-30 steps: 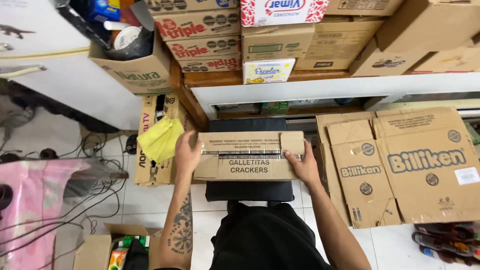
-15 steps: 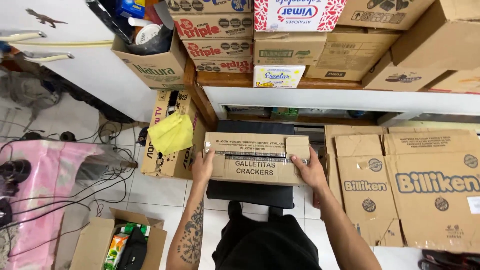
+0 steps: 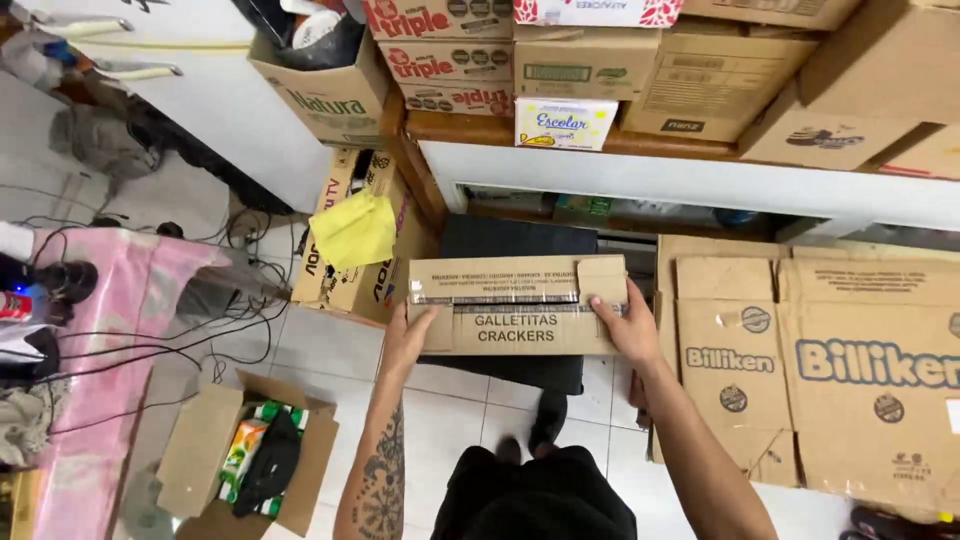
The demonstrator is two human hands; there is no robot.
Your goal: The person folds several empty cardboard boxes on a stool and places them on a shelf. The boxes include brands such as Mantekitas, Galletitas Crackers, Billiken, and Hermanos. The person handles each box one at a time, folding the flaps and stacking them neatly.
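Head view shows a long brown cardboard cracker carton (image 3: pixel 516 305) held level above a black stool (image 3: pixel 520 240). Left hand (image 3: pixel 408 340) grips its left end, right hand (image 3: pixel 630 322) its right end, fingers wrapped over the edges. A yellow cloth (image 3: pixel 354 228) lies on a box to the left; flattened brown cartons (image 3: pixel 850 370) lean at right.

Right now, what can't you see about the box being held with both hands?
- Head view: the carton is taped shut, so its contents are hidden.
- Its underside faces away from the camera.
- Left hand and right hand: palms hidden against the carton's ends.
- The dark stool beneath is mostly covered by the carton.
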